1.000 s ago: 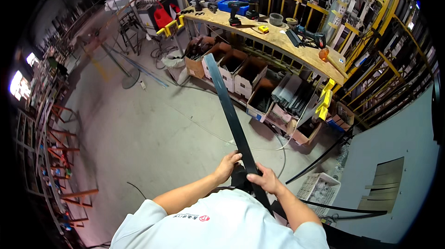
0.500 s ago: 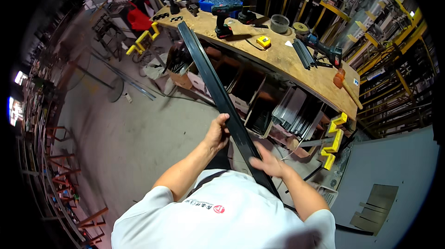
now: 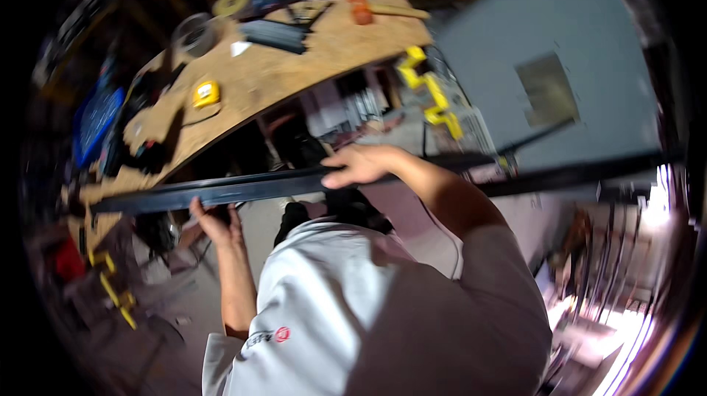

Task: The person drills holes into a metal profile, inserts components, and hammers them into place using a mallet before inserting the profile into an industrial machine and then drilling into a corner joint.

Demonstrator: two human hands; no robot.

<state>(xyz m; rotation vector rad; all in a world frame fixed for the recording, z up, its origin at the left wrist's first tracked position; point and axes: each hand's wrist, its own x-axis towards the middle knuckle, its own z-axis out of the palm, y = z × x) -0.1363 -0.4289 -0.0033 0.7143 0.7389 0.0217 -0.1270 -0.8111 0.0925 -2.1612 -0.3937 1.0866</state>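
A long black profile bar (image 3: 276, 185) lies crosswise in front of me, held in both hands. My left hand (image 3: 219, 225) cups it from below, fingers and thumb around its lower edge. Farther right, my right hand (image 3: 359, 165) has hold of it, thumb and fingers along its near side. The bar runs on past my right forearm toward the right rim. Beyond it stands a wooden-topped workbench (image 3: 258, 83) with a yellow tape measure (image 3: 207, 94), several dark grey strips (image 3: 274, 36) and an orange-headed mallet (image 3: 360, 8).
The bar's left end overlaps the bench's corner in the picture. A stepped yellow bracket (image 3: 431, 94) juts out at the bench's right end, another yellow bracket (image 3: 113, 289) at lower left. A large grey panel (image 3: 596, 27) stands on the right. A blue bin (image 3: 97, 127) is blurred.
My view and body have turned right, so the bench now appears farther left. The bar has swung from a steep slant to nearly crosswise. My hands are farther apart along it.
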